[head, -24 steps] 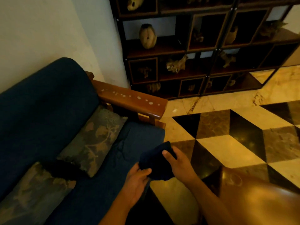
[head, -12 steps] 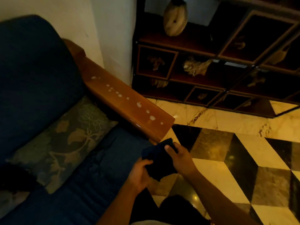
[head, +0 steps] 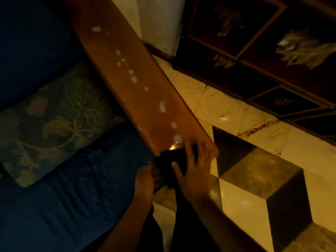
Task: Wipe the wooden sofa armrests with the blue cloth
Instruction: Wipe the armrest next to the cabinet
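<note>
The wooden armrest (head: 127,73) runs diagonally from the top left to the centre, with several white spots along its top. A dark blue cloth (head: 172,159) lies on the armrest's near end. My right hand (head: 194,166) presses flat on the cloth with fingers spread. Just left of it, my left hand (head: 145,179) grips the cloth's lower edge below the armrest end. Much of the cloth is hidden under my right hand.
The blue sofa seat (head: 63,206) and a patterned cushion (head: 52,120) lie left of the armrest. A dark wooden display shelf (head: 263,51) stands at the right rear. Checkered marble floor (head: 254,170) spreads to the right.
My view has moved much closer to the armrest. Both hands carried the cloth up from in front of the seat onto the armrest's near end, and my right hand now lies flat on it.
</note>
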